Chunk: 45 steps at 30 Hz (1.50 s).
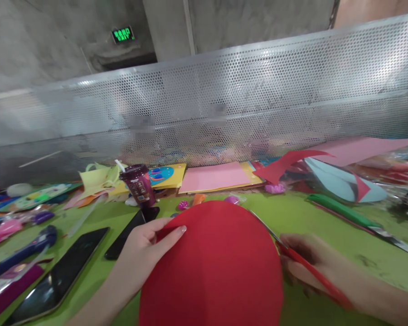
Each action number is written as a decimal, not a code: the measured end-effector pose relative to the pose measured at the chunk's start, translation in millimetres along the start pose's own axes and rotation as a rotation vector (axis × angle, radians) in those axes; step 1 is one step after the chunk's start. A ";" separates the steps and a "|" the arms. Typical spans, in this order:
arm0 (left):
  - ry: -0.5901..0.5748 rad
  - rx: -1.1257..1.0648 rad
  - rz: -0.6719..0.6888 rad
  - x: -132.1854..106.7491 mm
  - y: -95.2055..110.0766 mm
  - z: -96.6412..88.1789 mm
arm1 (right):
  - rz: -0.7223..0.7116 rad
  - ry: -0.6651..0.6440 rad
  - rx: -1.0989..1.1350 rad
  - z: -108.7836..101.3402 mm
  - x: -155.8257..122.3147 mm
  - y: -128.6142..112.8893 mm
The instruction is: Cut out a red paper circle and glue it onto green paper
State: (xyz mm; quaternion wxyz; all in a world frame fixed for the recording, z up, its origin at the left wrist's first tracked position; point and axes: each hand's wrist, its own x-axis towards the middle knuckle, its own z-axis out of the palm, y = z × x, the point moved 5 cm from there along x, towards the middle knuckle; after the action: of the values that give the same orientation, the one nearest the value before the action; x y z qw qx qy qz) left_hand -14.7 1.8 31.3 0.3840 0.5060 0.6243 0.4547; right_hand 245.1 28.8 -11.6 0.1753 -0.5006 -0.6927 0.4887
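A large red paper disc [214, 267] with a rounded edge fills the lower middle of the view. My left hand [149, 246] pinches its upper left edge, thumb on top and the other fingers partly hidden. In my right hand [313, 260] is a pair of scissors [321, 276] with a red handle. The metal blades point up and left, lying beside the paper's right edge. Whether they touch the paper I cannot tell. My right hand is somewhat blurred, its fingers wrapped around the handle.
Two dark phones [61, 271] [127, 235] lie left on the green table [285, 213]. A purple drink cup [139, 185] with a straw stands behind them. Pink paper [214, 176], red scraps [285, 164] and a green-handled cutter [347, 210] lie farther back, before a perforated metal panel [197, 113].
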 end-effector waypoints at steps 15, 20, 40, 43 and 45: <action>0.004 -0.015 -0.011 -1.1 -1.1 3.2 | -0.004 0.018 0.055 -4.4 2.5 4.0; 0.000 -0.018 -0.001 -1.5 -0.7 4.5 | 0.001 -0.023 0.071 -5.6 1.1 -3.6; -0.157 -0.018 -0.043 1.4 -7.6 9.9 | -0.045 -0.099 0.028 -2.8 -0.1 -5.4; -0.158 -0.020 -0.040 1.8 -8.0 10.0 | -0.029 -0.093 0.013 -2.9 -0.6 -5.3; -0.153 -0.005 -0.035 1.9 -9.0 8.7 | -0.024 -0.094 0.012 -2.6 -1.0 -5.9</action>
State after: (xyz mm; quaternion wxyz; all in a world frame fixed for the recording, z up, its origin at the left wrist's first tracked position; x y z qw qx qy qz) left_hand -9.4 4.6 20.1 0.4399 0.5274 0.6006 0.4095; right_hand 244.4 29.1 -5.1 0.1516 -0.4676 -0.7032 0.5137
